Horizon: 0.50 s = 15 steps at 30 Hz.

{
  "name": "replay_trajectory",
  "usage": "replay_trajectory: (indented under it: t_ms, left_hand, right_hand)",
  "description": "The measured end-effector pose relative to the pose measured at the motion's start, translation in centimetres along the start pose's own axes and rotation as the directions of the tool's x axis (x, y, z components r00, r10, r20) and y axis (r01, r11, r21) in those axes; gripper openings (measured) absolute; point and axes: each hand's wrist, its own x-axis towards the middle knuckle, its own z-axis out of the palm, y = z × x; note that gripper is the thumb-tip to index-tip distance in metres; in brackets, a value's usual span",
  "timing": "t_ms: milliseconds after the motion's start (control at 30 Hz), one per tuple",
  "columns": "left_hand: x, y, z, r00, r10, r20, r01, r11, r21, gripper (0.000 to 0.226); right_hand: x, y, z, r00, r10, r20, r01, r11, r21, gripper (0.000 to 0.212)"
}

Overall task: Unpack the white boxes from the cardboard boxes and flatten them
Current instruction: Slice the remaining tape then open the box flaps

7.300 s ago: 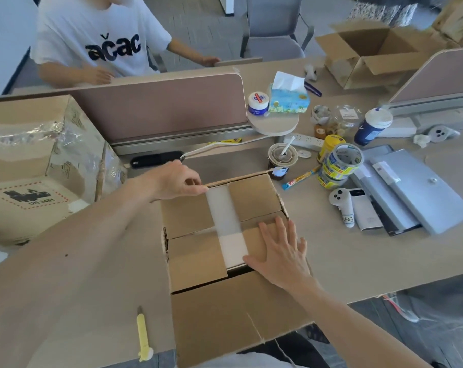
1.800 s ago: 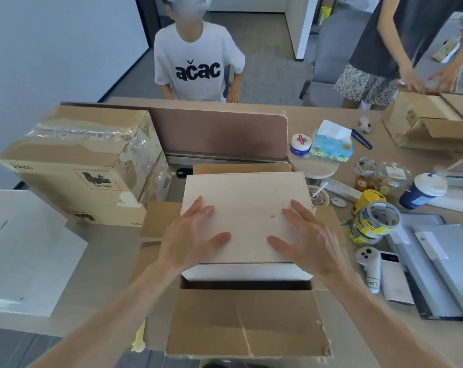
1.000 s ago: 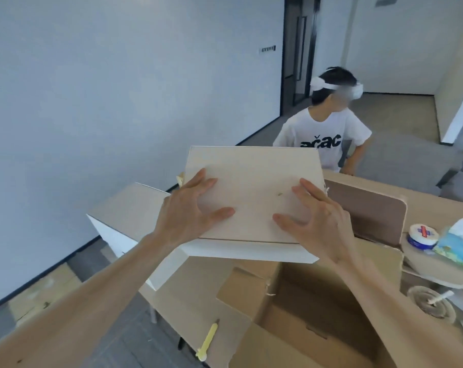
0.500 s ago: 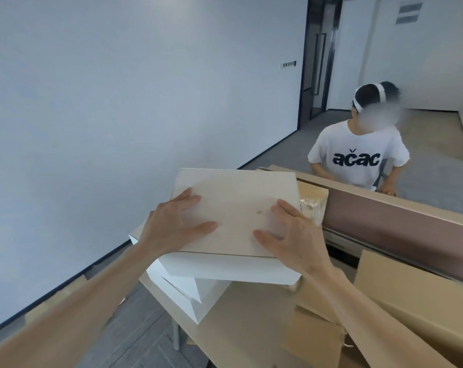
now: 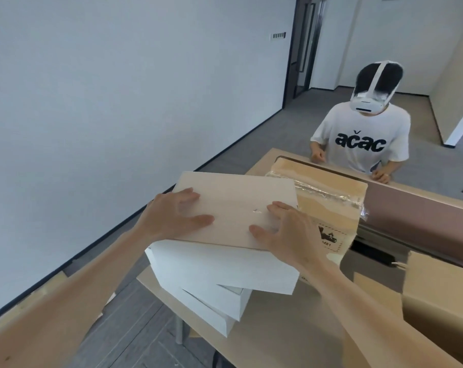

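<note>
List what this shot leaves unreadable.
Head view:
- Lower white boxes: top box covers them; count unclear.
- Taped carton label: right hand hides part, print too small.
- Open carton: cut off by right edge, inside unseen.

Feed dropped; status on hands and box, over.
Left hand, right hand flat on top white box. Box askew on stack. Taped cardboard box alongside.
</note>
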Motion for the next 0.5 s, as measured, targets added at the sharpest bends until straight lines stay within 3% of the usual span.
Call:
replay_trajectory:
  t_ms: [200, 267, 333, 500]
  left_hand:
    - [3.2, -3.5, -2.2, 0.993, 0.088, 0.081, -0.092, 0.995, 0.045, 0.111]
    - [4.0, -4.0, -2.6, 0.988, 0.102, 0.114, -0.109, 0.992, 0.058, 0.115]
    - [4.5, -3.9, -2.6, 0.981, 0.097, 0.167, -0.109, 0.992, 0.064, 0.116]
    - [5.9, -4.7, -3.0, 0.975, 0.046, 0.217, -0.062, 0.996, 0.065, 0.120]
  right_hand:
    - [0.2, -1.2, 1.5, 1.000, 0.017, 0.000, -0.017, 0.999, 0.030, 0.070]
    - [1.4, -1.0, 1.7, 0.997, 0.065, 0.030, -0.069, 0.986, 0.150, 0.070]
    - [2.4, -1.0, 2.1, 0.991, 0.104, 0.087, -0.124, 0.954, 0.272, 0.075]
    - [2.5, -2.4, 4.1, 0.986, 0.157, 0.051, -0.165, 0.945, 0.283, 0.080]
